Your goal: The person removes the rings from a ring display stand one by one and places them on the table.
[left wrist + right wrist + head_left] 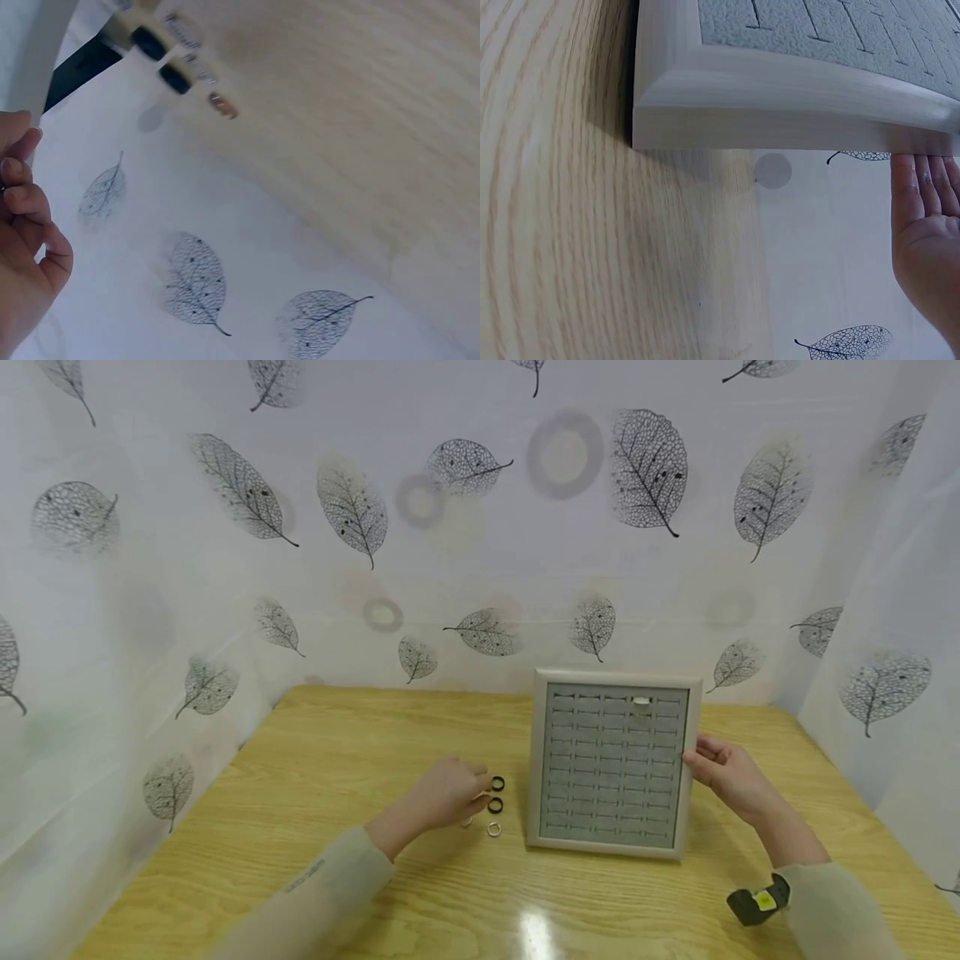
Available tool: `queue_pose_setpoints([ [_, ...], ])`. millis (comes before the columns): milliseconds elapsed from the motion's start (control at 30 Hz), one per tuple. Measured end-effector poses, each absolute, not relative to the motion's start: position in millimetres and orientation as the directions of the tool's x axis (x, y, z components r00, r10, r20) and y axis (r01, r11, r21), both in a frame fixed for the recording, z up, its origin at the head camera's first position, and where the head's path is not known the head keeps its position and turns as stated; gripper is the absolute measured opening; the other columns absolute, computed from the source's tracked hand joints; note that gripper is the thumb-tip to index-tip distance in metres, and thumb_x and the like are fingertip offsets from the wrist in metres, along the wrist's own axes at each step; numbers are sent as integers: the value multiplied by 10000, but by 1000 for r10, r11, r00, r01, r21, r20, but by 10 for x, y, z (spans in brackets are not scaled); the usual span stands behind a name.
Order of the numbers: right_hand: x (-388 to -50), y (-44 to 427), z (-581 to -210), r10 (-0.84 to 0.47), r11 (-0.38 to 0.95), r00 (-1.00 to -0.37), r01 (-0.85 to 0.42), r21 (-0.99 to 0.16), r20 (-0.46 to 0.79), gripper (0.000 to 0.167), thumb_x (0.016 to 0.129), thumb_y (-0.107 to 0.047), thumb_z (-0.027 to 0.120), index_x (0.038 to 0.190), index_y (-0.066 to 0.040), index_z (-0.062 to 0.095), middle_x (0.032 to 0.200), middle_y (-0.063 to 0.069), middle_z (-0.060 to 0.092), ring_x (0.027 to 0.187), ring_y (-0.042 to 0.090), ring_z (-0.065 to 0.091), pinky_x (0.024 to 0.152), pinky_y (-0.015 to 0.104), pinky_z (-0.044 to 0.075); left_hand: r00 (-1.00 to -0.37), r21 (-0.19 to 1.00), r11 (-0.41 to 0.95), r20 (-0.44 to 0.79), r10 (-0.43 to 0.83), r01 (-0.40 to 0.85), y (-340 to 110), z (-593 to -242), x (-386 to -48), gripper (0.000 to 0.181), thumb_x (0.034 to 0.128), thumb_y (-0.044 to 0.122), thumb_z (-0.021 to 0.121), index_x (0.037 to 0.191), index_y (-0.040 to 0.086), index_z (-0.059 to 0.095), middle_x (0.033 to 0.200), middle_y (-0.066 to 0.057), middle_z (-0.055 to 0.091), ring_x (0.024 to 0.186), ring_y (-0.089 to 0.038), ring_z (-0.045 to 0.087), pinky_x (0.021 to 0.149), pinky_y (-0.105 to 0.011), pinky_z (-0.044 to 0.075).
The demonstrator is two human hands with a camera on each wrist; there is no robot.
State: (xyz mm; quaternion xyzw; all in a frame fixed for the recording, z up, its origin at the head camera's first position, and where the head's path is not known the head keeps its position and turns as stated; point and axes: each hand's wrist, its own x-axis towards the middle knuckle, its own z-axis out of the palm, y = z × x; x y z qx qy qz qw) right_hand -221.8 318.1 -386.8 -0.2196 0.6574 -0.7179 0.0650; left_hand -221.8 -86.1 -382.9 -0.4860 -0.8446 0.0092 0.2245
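Note:
A ring display board (611, 760) with a pale frame and a grey slotted pad leans upright on the table. One small white item (641, 701), perhaps a ring, sits in its top row. My right hand (731, 777) grips the frame's right edge, thumb at the front; in the right wrist view its fingers lie against the pale frame (780, 127). Left of the board my left hand (452, 792) hovers over loose rings with loosely bent fingers; no held thing shows. Beside it lie black rings (496, 805), a silver ring (494, 829) and a copper-coloured ring (223, 106).
The light wooden table (360, 727) runs back to a white leaf-print curtain (480, 552), which also hangs at both sides. A black device with a yellow label (757, 900) is at my right wrist. Light glares off the table's front.

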Motion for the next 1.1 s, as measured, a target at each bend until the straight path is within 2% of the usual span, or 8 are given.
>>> queue_pose_setpoints([
  [100,-2216,3182,-3860,-377,-116,-898,-198,-973,228,344,921,20,390,1094,-220,568,1028,-44,612,933,68,571,785,180,430,-405,-219,530,433,805,819,-785,-3740,-2236,148,740,177,671,657,162,549,601,87,467,483,-40,390,473,-213,268],
  [233,-2215,3179,-3854,-374,-111,-900,-197,-974,224,339,920,17,396,1087,-220,570,1022,-46,613,928,66,572,783,179,431,-396,-202,535,476,786,820,-673,-3639,-2245,50,769,181,648,735,162,616,658,86,528,530,-40,448,497,-209,301],
  [333,-2209,3176,-3857,-372,-109,-902,-192,-975,219,337,919,16,400,1086,-223,569,1022,-49,612,929,63,571,782,178,431,-389,-194,535,495,777,822,-576,-3577,-2241,42,787,190,636,767,153,637,676,82,543,552,-39,459,515,-201,331],
  [667,-2205,3177,-3868,-379,-121,-898,-189,-975,221,347,916,28,397,1090,-216,571,1030,-47,613,933,67,572,786,184,432,-306,-135,495,640,705,859,-224,-3428,-2263,49,780,128,636,738,108,619,679,50,553,538,-38,466,510,-152,376],
  [1100,-2213,3174,-3873,-372,-123,-900,-195,-973,228,347,916,28,398,1085,-216,576,1029,-50,613,935,62,571,788,185,431,-293,-147,519,682,669,842,156,-3298,-2329,59,786,172,626,793,116,642,721,45,539,617,-61,489,554,-190,371],
])
